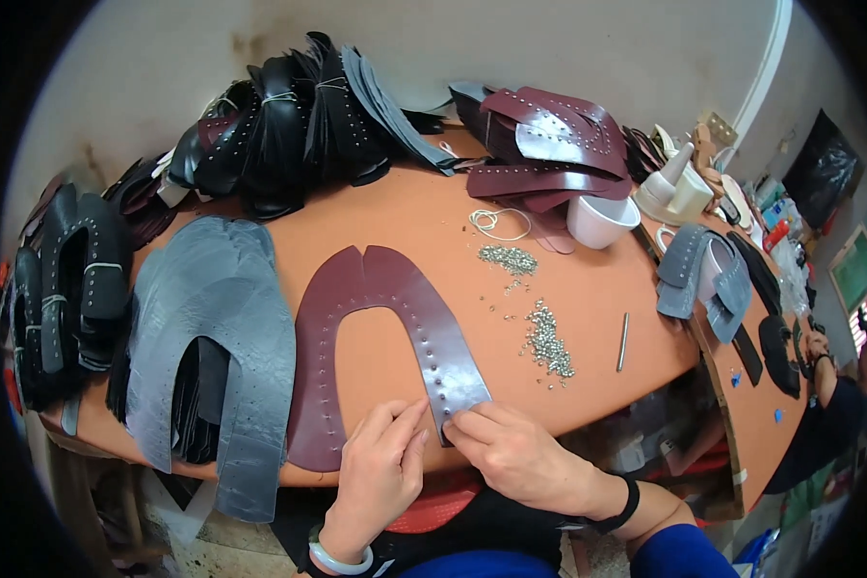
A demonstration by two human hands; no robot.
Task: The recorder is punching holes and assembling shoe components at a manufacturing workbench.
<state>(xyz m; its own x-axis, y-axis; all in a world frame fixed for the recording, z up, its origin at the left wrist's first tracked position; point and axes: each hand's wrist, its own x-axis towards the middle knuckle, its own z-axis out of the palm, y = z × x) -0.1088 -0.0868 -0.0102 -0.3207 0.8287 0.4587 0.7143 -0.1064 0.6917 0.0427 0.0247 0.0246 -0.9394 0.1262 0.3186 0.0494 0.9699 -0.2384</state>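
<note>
A burgundy U-shaped leather piece [323, 299], like a shoe upper, lies flat on the orange-topped table with its open end toward me. Small holes or studs run along its inner edge. My right hand [515, 453] pinches the tip of its right leg at the table's front edge. Close beside that leg is my left hand [380, 467], with thumb and fingers drawn together; anything between them is too small to make out. Beyond my right hand lie two piles of small metal rivets or eyelets, a nearer pile [549, 342] and a farther pile [509, 259].
Grey leather pieces [217, 279] are stacked at left, overhanging the edge. Black bundles [289, 125] line the wall. Studded burgundy pieces [549, 135] sit behind a white cup [602, 222]. A metal rod [623, 342] lies at right. Another person's hand [818, 345] shows far right.
</note>
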